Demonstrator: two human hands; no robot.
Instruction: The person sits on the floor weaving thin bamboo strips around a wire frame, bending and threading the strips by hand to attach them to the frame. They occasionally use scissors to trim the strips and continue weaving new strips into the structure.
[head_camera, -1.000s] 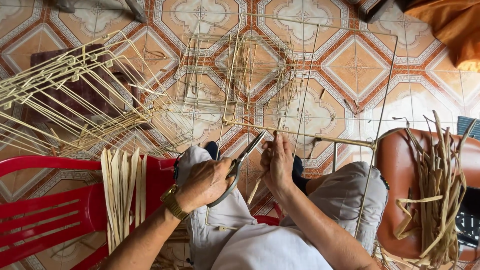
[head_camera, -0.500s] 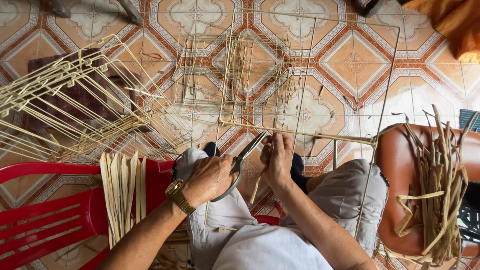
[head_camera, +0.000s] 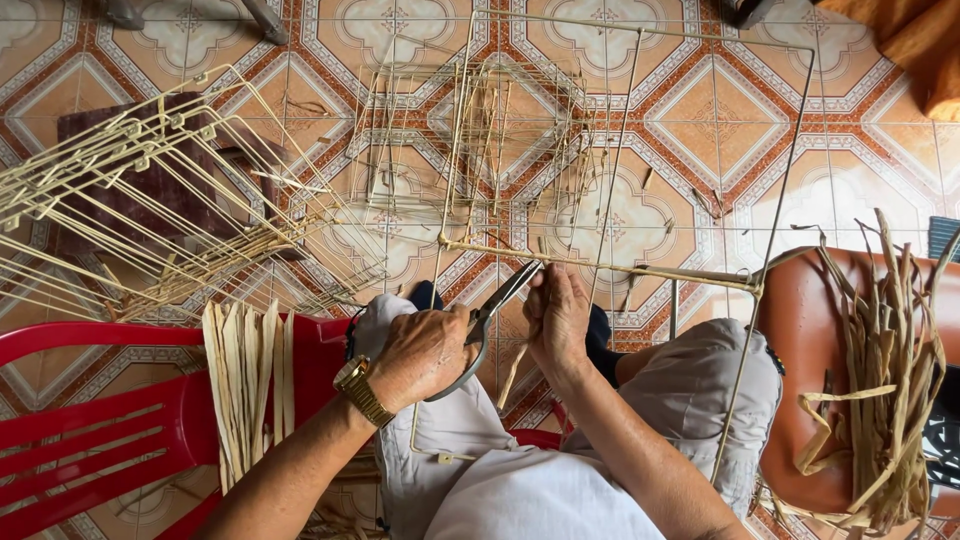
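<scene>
Our left hand (head_camera: 425, 352) has its fingers curled tight round the scissors (head_camera: 487, 318), blades aimed toward one o'clock at the wire frame (head_camera: 600, 268); our right hand (head_camera: 557, 315) seems to pinch a reed strip (head_camera: 514, 372) beneath that bar

A red plastic chair (head_camera: 90, 420) is carrying flat pale strips (head_camera: 245, 385). An orange seat (head_camera: 815, 370) is holding loose dried strands (head_camera: 890, 370). Spare wire frames (head_camera: 130, 210) are lying on patterned floor tiles (head_camera: 715, 120).
</scene>
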